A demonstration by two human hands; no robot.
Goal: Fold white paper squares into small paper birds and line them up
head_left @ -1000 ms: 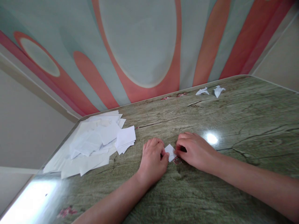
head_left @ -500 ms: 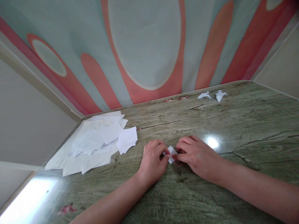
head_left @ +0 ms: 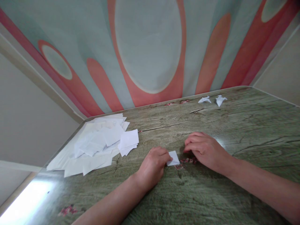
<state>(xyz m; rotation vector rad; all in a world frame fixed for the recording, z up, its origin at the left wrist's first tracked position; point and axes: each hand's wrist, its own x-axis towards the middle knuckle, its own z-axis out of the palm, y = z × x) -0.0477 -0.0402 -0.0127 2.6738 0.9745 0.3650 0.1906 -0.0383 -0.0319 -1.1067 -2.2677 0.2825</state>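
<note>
Near the middle of the table lies a small folded square of white paper [head_left: 173, 158], with a crease line across its lower part. My left hand [head_left: 155, 164] pinches its left edge between thumb and fingers, low against the tabletop. To the right of the paper, my right hand [head_left: 203, 148] is raised slightly and apart from it, with loosely bent fingers and nothing visible in them. Its thumb is mostly hidden. Two folded white paper figures, one on the left [head_left: 204, 99] and one on the right [head_left: 220, 100], rest by the table's far edge.
Loose white paper sheets [head_left: 97, 164] are spread in a heap on the left, with a small stack of paper squares [head_left: 129, 139] at its right side. Behind the wood-patterned table [head_left: 159, 125] rises a red and grey-green patterned wall [head_left: 147, 47].
My right hand has let go of the folded paper and moved up and to the right. The paper now shows more of its surface, turned somewhat, still in my left hand.
</note>
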